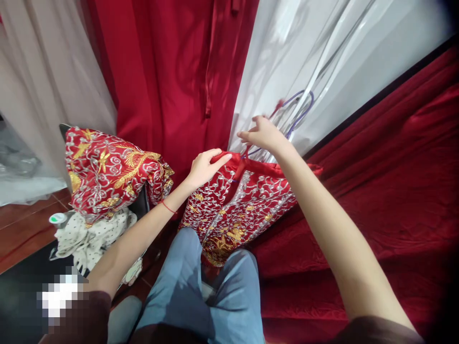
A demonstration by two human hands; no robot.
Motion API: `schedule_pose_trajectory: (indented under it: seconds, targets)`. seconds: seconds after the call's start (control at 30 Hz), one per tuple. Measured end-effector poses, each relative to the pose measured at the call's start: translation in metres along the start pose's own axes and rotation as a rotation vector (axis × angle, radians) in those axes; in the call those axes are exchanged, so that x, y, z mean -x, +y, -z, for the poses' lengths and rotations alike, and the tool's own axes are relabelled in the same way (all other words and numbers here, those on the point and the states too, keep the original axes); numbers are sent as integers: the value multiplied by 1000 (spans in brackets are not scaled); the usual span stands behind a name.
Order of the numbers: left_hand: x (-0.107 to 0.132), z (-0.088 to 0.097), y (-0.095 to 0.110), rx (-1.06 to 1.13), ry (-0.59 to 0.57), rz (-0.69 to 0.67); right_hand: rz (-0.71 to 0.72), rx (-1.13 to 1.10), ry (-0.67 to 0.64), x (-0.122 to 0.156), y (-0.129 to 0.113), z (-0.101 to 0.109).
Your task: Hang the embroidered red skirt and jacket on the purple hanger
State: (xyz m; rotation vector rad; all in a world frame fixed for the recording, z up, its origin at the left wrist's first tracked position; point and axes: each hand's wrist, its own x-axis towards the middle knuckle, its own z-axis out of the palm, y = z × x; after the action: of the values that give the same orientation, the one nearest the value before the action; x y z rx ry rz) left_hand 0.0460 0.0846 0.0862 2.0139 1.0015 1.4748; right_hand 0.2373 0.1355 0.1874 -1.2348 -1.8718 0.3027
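A red garment (238,210) embroidered in gold and silver hangs from a purple hanger (299,107) and drapes down onto my knees. My left hand (204,167) is closed on the garment's red collar edge. My right hand (261,134) pinches the top of the garment beside the hanger's wire, fingers pressed together. Clear plastic garment covers (315,62) hang behind the hanger.
A second embroidered red garment (107,169) lies bundled over a chair at left, above a white dotted cloth (89,236). Red curtains (172,71) hang ahead. Red velvet fabric (394,191) covers the right side. My blue-jeaned legs (201,291) are below.
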Motion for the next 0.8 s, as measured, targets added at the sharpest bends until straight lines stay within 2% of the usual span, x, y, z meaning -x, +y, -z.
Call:
schedule_pose_trajectory:
  seconds: [0.1, 0.2, 0.27, 0.33, 0.43, 0.53, 0.6, 0.67, 0.73, 0.8]
  targets:
    - [6, 2, 4, -42, 0, -23, 154, -1, 39, 39, -25, -3]
    - [9, -1, 6, -105, 85, -60, 205, -73, 206, 101, -47, -11]
    - [8, -6, 5, -158, 148, -109, 84, -149, 345, 147, -43, -27]
    - [6, -11, 3, -208, 223, -146, -122, -208, 457, 188, -24, -53]
    - [7, -16, -4, -282, 349, -173, -428, -169, 379, 233, 18, -104]
    - [27, -17, -13, -295, 474, -192, -596, -107, 316, 255, 48, -150]
    - [55, -21, -21, -256, 562, -153, -647, -90, 317, 257, 58, -171]
    - [92, -31, -35, -214, 596, -44, -656, -71, 347, 253, 61, -185]
    - [132, -46, -53, -176, 526, 94, -641, -37, 385, 245, 62, -194]
    - [168, -63, -72, -102, 366, 212, -626, -16, 411, 237, 63, -199]
